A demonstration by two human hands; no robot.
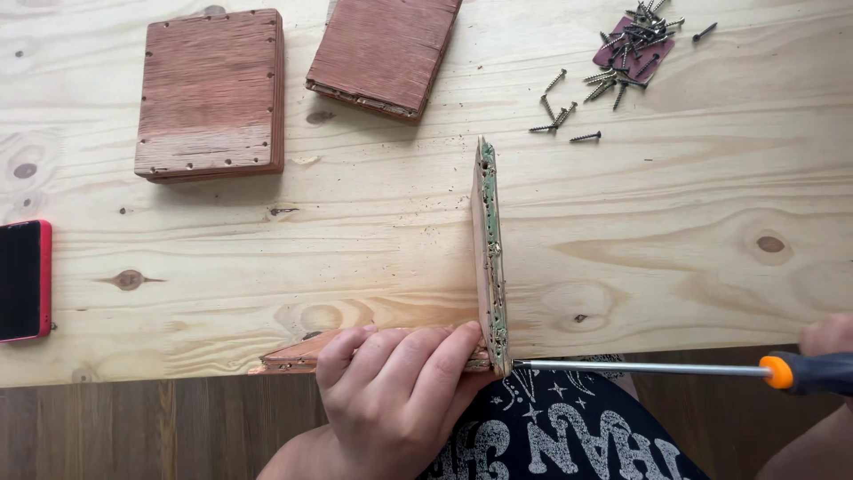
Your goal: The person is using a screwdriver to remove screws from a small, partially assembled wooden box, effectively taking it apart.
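Screwdriver met the board's near end.
Left hand (395, 391) gripped the upright wooden board (487, 249); right hand (826, 336) held the screwdriver (657, 367).

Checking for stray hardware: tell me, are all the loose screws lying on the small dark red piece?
No: several screws lie on the bare wooden table, apart from the heap on the small dark red piece.

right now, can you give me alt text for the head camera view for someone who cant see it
A person's left hand steadies a joined pair of reddish wooden boards at the near edge of a pale pine table, while the right hand drives a long orange-collared screwdriver into the upright board's lower end. Two wooden blocks, loose screws and a red phone lie around.
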